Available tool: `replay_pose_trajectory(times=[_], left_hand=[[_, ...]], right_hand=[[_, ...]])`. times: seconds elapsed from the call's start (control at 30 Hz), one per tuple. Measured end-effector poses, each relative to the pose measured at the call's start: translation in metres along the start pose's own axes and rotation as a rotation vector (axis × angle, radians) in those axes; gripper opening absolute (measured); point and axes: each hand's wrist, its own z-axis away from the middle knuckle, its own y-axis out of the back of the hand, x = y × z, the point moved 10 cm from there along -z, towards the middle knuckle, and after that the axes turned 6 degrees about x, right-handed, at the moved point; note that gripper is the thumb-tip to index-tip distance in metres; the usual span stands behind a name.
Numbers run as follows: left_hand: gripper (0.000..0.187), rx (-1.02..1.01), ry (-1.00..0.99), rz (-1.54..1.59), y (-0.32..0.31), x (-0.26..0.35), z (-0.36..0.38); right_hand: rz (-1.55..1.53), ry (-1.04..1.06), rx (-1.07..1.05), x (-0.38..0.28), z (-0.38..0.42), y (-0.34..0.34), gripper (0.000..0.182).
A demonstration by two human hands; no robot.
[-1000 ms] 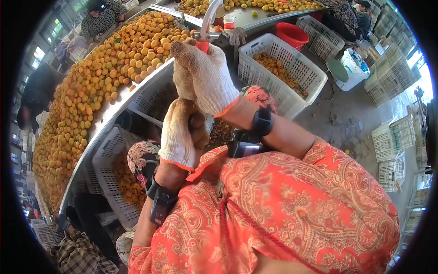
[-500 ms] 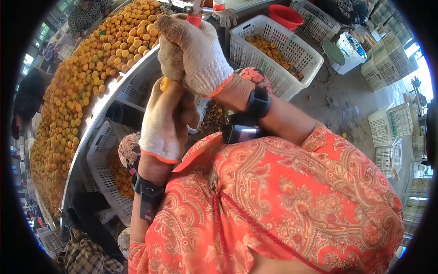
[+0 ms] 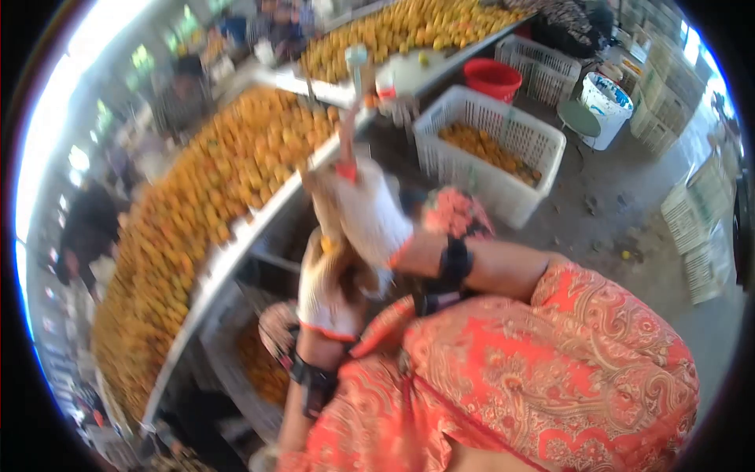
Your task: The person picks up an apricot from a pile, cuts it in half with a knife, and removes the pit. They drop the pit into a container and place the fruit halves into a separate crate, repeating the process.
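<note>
My left hand (image 3: pixel 334 287), in a white knitted glove with an orange cuff, is closed around a yellow-orange apricot (image 3: pixel 329 244). Only a small part of the fruit shows between the fingers. Just above and touching it is my right hand (image 3: pixel 362 208), in a matching glove stained brown at the fingers. Its fingers are wrapped round a slim red tool (image 3: pixel 346 168) that sticks up from the fist. Motion blur hides the tool's exact kind. Beside both hands, a heap of apricots (image 3: pixel 228 165) covers the metal-edged table (image 3: pixel 263 214).
A white crate (image 3: pixel 491 130) with orange fruit pieces stands right of my hands. Behind it are a red basin (image 3: pixel 492 79) and a white bucket (image 3: pixel 605 110). Another crate (image 3: pixel 224 334) is below the table edge. A second fruit-covered table (image 3: pixel 432 67) lies beyond. Other people work across the table.
The view has swung, showing more of the far tables and blurring. Both hands appear lower and further right in the picture, still together, with the apricot and red tool still held.
</note>
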Motion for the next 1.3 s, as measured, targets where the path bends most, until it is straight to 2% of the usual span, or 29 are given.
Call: replay_pose_trajectory(times=[0.03, 0.07, 0.1, 0.17, 0.23, 0.27, 0.33, 0.4, 0.47, 0.53, 0.6, 0.73, 0.9, 0.97, 1.03, 1.07, 1.1, 1.13, 1.17, 1.2, 1.23, 1.27, 1.3], left_hand=[[0.021, 0.026, 0.151, 0.156, 0.011, -0.016, -0.010], [0.019, 0.025, 0.057, 0.079, 0.020, -0.011, -0.013], [0.020, 0.032, 0.094, 0.151, 0.021, -0.011, -0.015], [0.015, -0.034, 0.037, 0.154, 0.002, 0.008, -0.002], [0.016, -0.048, 0.021, 0.137, -0.004, 0.013, 0.006], [0.020, -0.029, -0.010, 0.031, -0.004, 0.015, 0.006], [0.024, 0.003, -0.029, -0.075, -0.001, 0.011, 0.011], [0.025, 0.067, -0.120, -0.243, 0.002, 0.014, 0.010], [0.027, 0.079, -0.131, -0.246, 0.000, 0.016, 0.016], [0.030, 0.079, -0.233, -0.387, 0.000, 0.023, 0.014], [0.033, 0.069, -0.268, -0.451, 0.003, 0.026, 0.010], [0.039, 0.021, -0.358, -0.495, -0.007, 0.036, 0.012], [0.030, 0.065, -0.330, -0.587, -0.015, 0.039, 0.023], [0.026, 0.041, -0.270, -0.541, -0.003, 0.034, 0.016], [0.016, 0.032, -0.204, -0.423, 0.006, 0.031, 0.012], [0.016, 0.049, -0.172, -0.354, 0.017, 0.028, 0.008], [0.018, 0.018, -0.129, -0.206, 0.020, 0.025, 0.009], [0.021, -0.017, -0.087, -0.062, 0.021, 0.023, 0.010], [0.028, -0.130, -0.101, 0.008, 0.022, 0.022, 0.009], [0.028, -0.135, -0.105, 0.007, 0.018, 0.023, 0.009], [0.029, -0.106, -0.254, -0.138, 0.012, 0.036, 0.012], [0.030, -0.076, -0.406, -0.280, 0.003, 0.050, 0.018], [0.030, -0.137, -0.435, -0.367, -0.012, 0.056, 0.025]], right_hand=[[-0.020, -0.029, 0.017, 0.005, -0.001, 0.000, 0.033], [-0.044, -0.062, 0.033, 0.010, -0.003, 0.000, 0.036], [-0.043, -0.038, -0.016, 0.013, -0.005, -0.005, 0.036], [-0.049, -0.005, -0.058, -0.001, -0.009, -0.008, 0.037], [-0.089, -0.016, -0.242, -0.019, 0.003, -0.021, 0.037], [0.009, -0.047, -0.257, -0.021, 0.007, -0.019, 0.038], [-0.090, -0.130, -0.240, -0.022, 0.016, -0.020, 0.030], [-0.072, -0.087, -0.258, -0.024, 0.020, -0.024, 0.032], [0.080, 0.061, -0.247, -0.032, 0.022, -0.027, 0.033], [0.063, 0.003, -0.244, -0.026, 0.022, -0.027, 0.035], [0.250, 0.057, -0.205, -0.023, 0.015, -0.025, 0.035], [0.149, -0.026, -0.129, -0.019, 0.012, -0.016, 0.034], [0.001, 0.008, -0.103, -0.018, 0.011, -0.012, 0.030], [-0.073, -0.176, -0.037, -0.004, 0.009, -0.006, 0.028], [-0.136, -0.176, -0.027, -0.013, 0.009, -0.002, 0.028], [-0.205, -0.171, -0.015, -0.021, 0.010, 0.001, 0.029], [-0.265, -0.087, -0.111, -0.039, 0.013, -0.001, 0.030], [-0.318, -0.021, -0.115, -0.047, 0.010, 0.000, 0.030], [-0.207, -0.025, -0.087, -0.046, 0.007, 0.003, 0.029], [-0.097, -0.030, -0.058, -0.044, 0.004, 0.008, 0.027], [-0.097, -0.022, -0.060, -0.043, 0.003, 0.008, 0.027], [-0.045, -0.110, -0.034, -0.031, 0.003, 0.010, 0.024], [0.006, -0.198, -0.008, -0.019, 0.003, 0.012, 0.021]])
